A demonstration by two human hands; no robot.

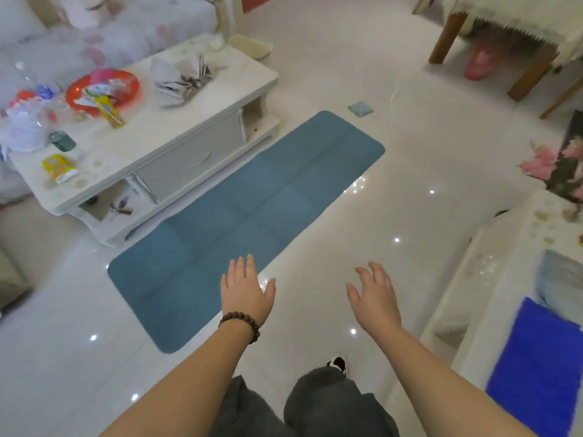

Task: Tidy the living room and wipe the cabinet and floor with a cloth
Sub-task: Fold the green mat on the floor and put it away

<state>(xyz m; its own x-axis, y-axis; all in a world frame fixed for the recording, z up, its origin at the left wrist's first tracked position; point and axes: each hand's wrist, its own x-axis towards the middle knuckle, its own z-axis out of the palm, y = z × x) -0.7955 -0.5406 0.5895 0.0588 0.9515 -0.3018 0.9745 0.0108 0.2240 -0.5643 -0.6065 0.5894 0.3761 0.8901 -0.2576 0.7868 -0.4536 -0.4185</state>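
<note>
Head view, looking down at a glossy white floor [315, 89]. Left hand [247, 290] at 6 o'clock of centre, palm down, fingers straight and together, thumb out, holding nothing; bead bracelet [241, 324] on its wrist. Right hand [375, 298] just right of it, well apart, fingers loosely spread and relaxed, also empty. Both held in the air above the floor, the left over the near edge of a long blue mat [246, 197] stretching from 7 o'clock up toward 1 o'clock.

White low table [195, 152] at 10 o'clock, touching the mat's far long edge; on its top a crumpled grey cloth [181, 77] toward the far end, a red plate [102, 89] of wrappers, a small green jar [62, 141], a yellow packet [60, 167]. Sofa [110, 26] behind it at 11 o'clock.

White cabinet [492, 279] at 4 o'clock with a bright blue cloth [536, 367] lying flat on top. Wooden table legs [444, 39] at 1 o'clock. Dark trousers [328, 402] and one shoe [338, 362] at 6 o'clock.
</note>
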